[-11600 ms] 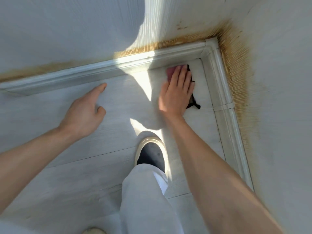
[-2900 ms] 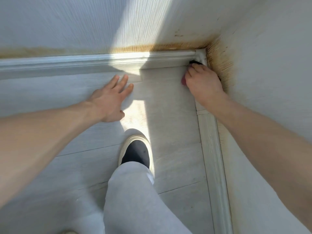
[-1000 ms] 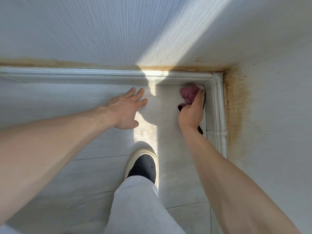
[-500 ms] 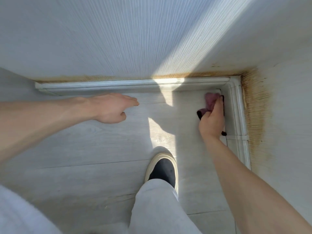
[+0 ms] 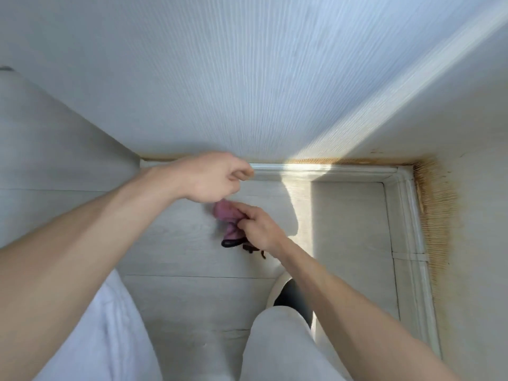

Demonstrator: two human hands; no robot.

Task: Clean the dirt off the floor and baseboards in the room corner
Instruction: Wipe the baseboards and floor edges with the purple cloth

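My right hand [image 5: 258, 229] grips a pink cloth with a black edge [image 5: 226, 218] above the pale plank floor [image 5: 346, 224], well left of the room corner. My left hand [image 5: 211, 177] hovers just above the cloth with its fingers loosely curled, holding nothing. White baseboards run along the back wall [image 5: 324, 169] and the right wall [image 5: 412, 243] and meet at the corner [image 5: 404, 171]. Orange-brown stains [image 5: 437, 210] mark the right wall above the baseboard, and a thinner stain line [image 5: 343, 161] follows the back wall.
My foot in a dark shoe with a white rim [image 5: 291, 298] stands on the floor near the right baseboard, with pale trouser legs [image 5: 275, 345] below it. A pale panel or door [image 5: 55, 149] closes off the left side.
My right hand has pulled the cloth out of the corner and leftward, lifting it off the floor. My left hand has risen from the floor and now curls above the cloth.
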